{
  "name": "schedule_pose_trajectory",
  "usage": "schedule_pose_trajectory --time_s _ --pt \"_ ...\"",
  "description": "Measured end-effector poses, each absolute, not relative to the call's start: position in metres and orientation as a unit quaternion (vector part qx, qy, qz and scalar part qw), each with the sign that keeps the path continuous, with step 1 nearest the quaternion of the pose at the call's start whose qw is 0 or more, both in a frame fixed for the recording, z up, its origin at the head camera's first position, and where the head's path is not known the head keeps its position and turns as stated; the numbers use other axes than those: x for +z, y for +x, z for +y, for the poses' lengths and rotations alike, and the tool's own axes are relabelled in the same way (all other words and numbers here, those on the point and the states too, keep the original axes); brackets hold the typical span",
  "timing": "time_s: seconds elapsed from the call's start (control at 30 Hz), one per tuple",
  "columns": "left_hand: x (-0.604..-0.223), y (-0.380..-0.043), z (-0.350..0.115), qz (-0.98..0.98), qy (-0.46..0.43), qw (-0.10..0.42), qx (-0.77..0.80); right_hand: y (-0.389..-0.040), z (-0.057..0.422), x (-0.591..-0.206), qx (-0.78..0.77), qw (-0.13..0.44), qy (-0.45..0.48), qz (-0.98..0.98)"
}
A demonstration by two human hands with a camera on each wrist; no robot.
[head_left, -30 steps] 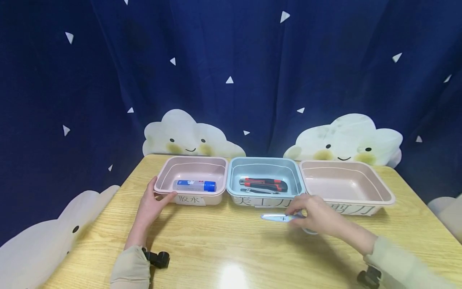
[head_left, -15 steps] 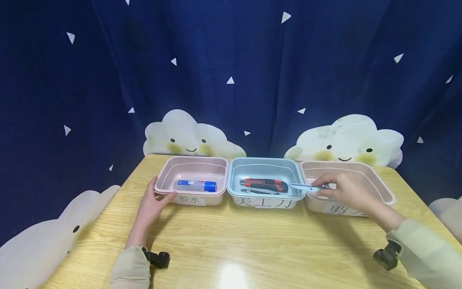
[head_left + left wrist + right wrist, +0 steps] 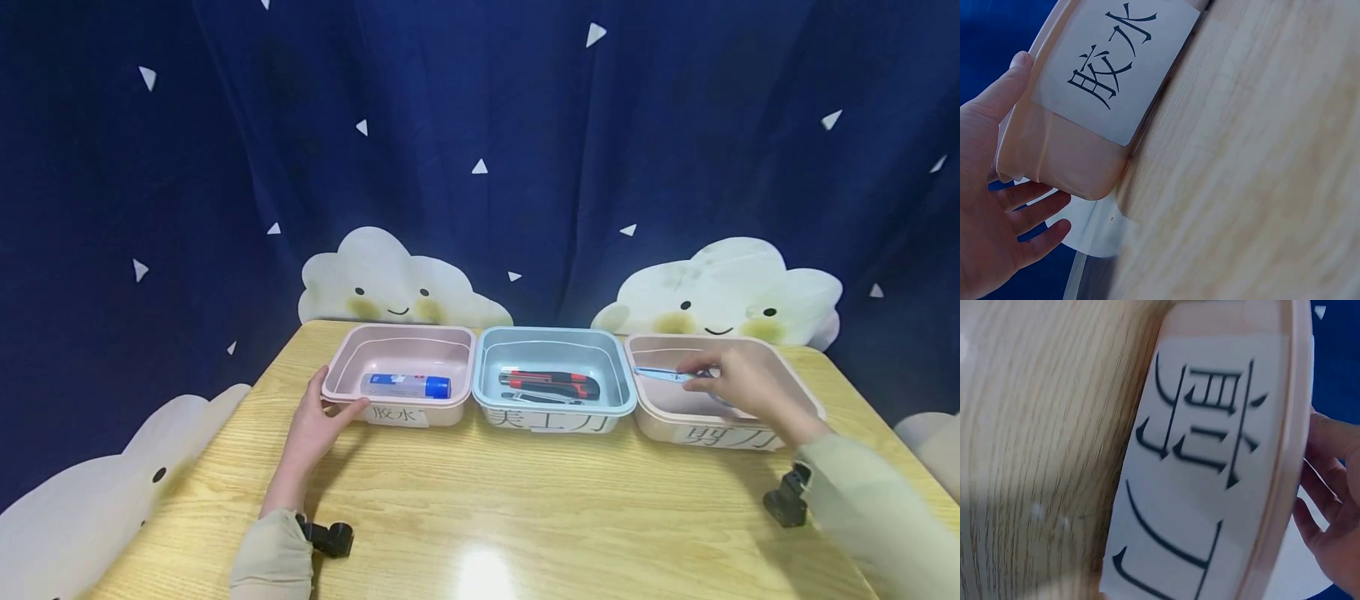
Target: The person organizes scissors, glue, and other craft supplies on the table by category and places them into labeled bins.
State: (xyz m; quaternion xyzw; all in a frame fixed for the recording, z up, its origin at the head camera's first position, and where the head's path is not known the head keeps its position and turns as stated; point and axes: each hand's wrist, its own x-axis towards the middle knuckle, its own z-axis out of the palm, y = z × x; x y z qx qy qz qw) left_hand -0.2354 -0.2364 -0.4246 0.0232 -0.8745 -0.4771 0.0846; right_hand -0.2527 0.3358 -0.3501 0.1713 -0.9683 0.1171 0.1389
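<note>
In the head view my right hand [image 3: 738, 385] pinches a pair of light blue scissors [image 3: 663, 374] over the right pink bin [image 3: 652, 408]. The blades point left, and the fingers hide much of the handles. In the right wrist view the right hand [image 3: 1338, 487] shows beyond the bin's rim, with the scissors out of sight. My left hand [image 3: 313, 421] rests at the near left corner of the left pink bin [image 3: 442, 414]. Its thumb touches the front rim, and the other fingers lie spread by the side in the left wrist view. A blue-capped glue tube [image 3: 405, 386] lies in that bin.
Between the pink bins stands a blue bin [image 3: 555, 336] holding a red-and-black utility knife [image 3: 551, 383] and a slimmer cutter [image 3: 542, 398]. All three bins carry paper labels and stand in a row along the back of the wooden table [image 3: 525, 508], before a dark blue curtain [image 3: 420, 108].
My right hand has lifted the scissors from before the blue bin, moved right, and brought them over and into the right pink bin. The left hand has stayed at its corner.
</note>
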Motion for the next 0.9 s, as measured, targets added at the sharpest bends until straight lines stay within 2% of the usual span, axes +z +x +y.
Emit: schedule_pose_trajectory --time_s 0.07,0.27,0.47,0.73,0.9 --pt "-0.424 -0.235 -0.236 -0.874 0.022 0.085 -0.477 -0.257 0.342 -0.353 0.098 0.145 0.162 -0.971" --pt "-0.424 -0.235 -0.236 -0.873 0.022 0.081 -0.480 -0.265 0.354 -0.364 0.120 0.117 0.150 -0.974" --pt "-0.425 -0.235 -0.236 -0.873 0.024 0.083 -0.481 -0.271 0.355 -0.379 0.214 0.034 0.118 -0.969" --pt "-0.426 -0.234 -0.237 -0.874 0.026 0.082 -0.479 -0.282 0.350 -0.392 0.220 -0.041 0.095 -0.970" --pt "-0.424 -0.235 -0.237 -0.871 0.015 0.094 -0.482 -0.287 0.346 -0.394 0.217 -0.079 0.041 -0.972"
